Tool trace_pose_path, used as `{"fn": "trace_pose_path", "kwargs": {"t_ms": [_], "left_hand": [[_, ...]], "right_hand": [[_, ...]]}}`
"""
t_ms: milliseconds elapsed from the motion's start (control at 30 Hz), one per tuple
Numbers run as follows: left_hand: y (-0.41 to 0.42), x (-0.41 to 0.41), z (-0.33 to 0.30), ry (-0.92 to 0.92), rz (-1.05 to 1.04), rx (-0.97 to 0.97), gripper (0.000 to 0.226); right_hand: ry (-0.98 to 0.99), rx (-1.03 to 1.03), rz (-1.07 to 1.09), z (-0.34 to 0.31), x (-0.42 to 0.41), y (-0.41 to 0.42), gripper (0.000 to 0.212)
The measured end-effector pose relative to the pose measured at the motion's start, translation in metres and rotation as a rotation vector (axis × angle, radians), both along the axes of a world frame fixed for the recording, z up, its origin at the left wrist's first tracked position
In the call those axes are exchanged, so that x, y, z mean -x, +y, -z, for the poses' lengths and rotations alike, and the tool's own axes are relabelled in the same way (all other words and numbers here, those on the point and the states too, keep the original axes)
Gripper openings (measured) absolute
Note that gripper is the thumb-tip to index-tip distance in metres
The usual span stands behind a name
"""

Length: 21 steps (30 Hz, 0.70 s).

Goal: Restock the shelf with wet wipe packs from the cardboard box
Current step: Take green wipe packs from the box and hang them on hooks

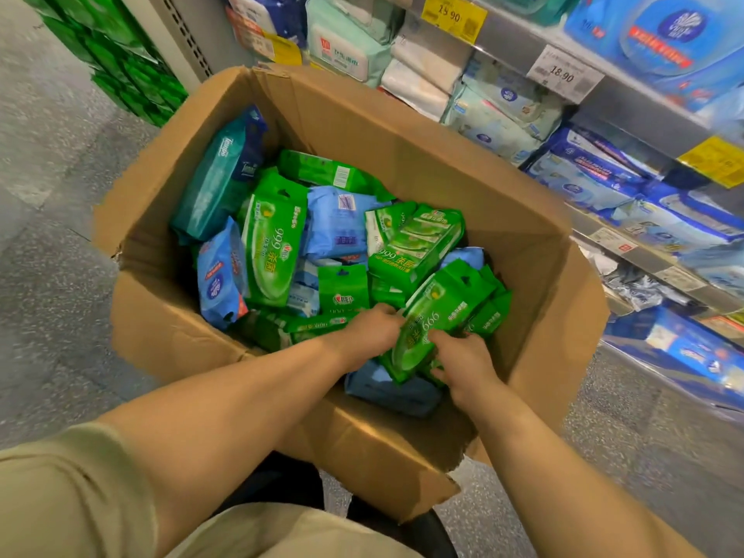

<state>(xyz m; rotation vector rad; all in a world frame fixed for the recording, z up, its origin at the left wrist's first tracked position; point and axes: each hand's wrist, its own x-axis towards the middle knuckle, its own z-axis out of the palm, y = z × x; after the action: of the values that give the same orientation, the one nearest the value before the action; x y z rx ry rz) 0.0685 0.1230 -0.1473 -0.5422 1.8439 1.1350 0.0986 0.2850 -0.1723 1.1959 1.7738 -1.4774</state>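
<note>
Beside stocked shelf, both hands' fingers clasp a green pack angled diagonally, hang-tab up-right, inside cardboard box.

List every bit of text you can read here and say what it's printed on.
"18.90": yellow price tag on the shelf edge.
"18.90": white price tag, same shelf edge.
"999": flat green pack in the cardboard box.
"Tempo": teal pack.
Shelf pack labels and other tags: too blurred to read.
</note>
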Motion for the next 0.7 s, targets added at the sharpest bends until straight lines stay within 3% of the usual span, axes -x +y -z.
{"fn": "trace_pose_path", "kwargs": {"t_ms": [100, 233, 333, 400, 500, 600, 700], "left_hand": [[-0.001, 0.000, 0.005, -0.023, 0.031, -0.015, 0.041], [-0.004, 0.000, 0.001, -0.084, 0.012, -0.117, 0.031], [-0.008, -0.004, -0.008, -0.116, -0.034, -0.187, 0.012], [-0.009, -0.009, -0.014, -0.124, -0.074, -0.247, 0.017], [-0.015, -0.012, -0.028, -0.113, -0.133, -0.316, 0.005], [-0.021, -0.011, -0.042, -0.110, -0.213, -0.381, 0.044], [-0.024, -0.010, -0.061, -0.082, -0.306, -0.460, 0.050]], "right_hand": [[-0.018, 0.044, 0.039, 0.003, 0.000, -0.006, 0.079], [-0.056, 0.100, 0.051, -0.023, 0.005, -0.015, 0.023], [-0.028, 0.171, 0.096, -0.032, 0.007, -0.011, 0.025], [-0.003, 0.196, 0.098, -0.041, 0.008, -0.009, 0.031], [0.033, 0.220, 0.065, -0.058, 0.009, -0.004, 0.036], [0.107, 0.258, -0.004, -0.085, 0.011, -0.001, 0.032], [0.184, 0.279, -0.009, -0.109, 0.014, 0.000, 0.029]]}}
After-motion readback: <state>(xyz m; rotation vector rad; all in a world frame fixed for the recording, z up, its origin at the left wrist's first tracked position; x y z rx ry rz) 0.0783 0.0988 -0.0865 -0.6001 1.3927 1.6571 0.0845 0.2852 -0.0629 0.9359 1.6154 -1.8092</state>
